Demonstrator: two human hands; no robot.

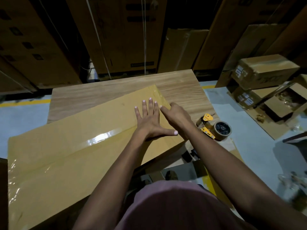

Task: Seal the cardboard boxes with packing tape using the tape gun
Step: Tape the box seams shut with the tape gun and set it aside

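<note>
A long flat cardboard box (66,146) lies slanted across a wooden table (182,92). Shiny clear packing tape (103,136) runs along its middle seam and wraps its far end. My left hand (150,120) lies flat on the box top with fingers spread. My right hand (176,113) reaches to the box's right edge near the taped far corner, one finger laid on the tape there; its other fingers are hidden. The yellow tape gun (214,126) with a brown roll lies on the table's right edge, held by neither hand.
Tall stacked cartons (126,35) wall off the far side. Smaller boxes (265,70), one of them open (285,103), sit on the floor at right on flattened cardboard. A yellow floor line (25,102) runs at left. My pink shirt fills the lower middle.
</note>
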